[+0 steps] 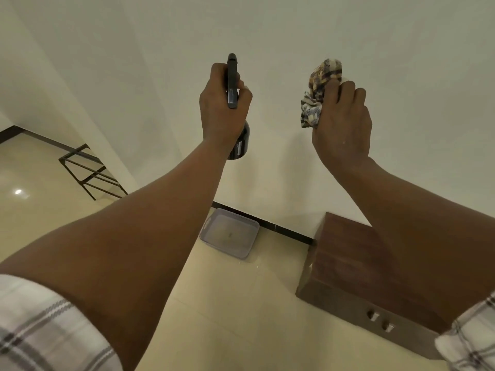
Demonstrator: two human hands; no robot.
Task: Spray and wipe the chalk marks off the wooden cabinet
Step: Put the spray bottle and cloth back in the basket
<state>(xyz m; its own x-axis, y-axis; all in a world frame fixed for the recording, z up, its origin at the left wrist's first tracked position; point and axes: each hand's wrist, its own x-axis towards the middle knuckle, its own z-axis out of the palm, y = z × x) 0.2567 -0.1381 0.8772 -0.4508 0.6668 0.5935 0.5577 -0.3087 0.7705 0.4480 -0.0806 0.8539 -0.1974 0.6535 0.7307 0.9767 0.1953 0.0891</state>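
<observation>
Wall (pixel 294 36): pale, plain, fills the upper view.
Skirting (pixel 278 228): dark strip where wall meets floor.
Floor (pixel 241 303): glossy cream tiles, with a bright light reflection at far left.
Tray (pixel 227 232): shallow, pale lilac, on the floor against the skirting; perhaps a small speck inside.
Metal frame (pixel 88 172): dark, open rack, standing at left near the wall corner.

Bare forearms, rolled grey-and-white plaid sleeves (pixel 48 325).

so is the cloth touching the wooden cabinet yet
Apart. The head view shows the cloth bunched in the raised right hand, high against the wall, with the wooden cabinet far below on the floor.
</observation>
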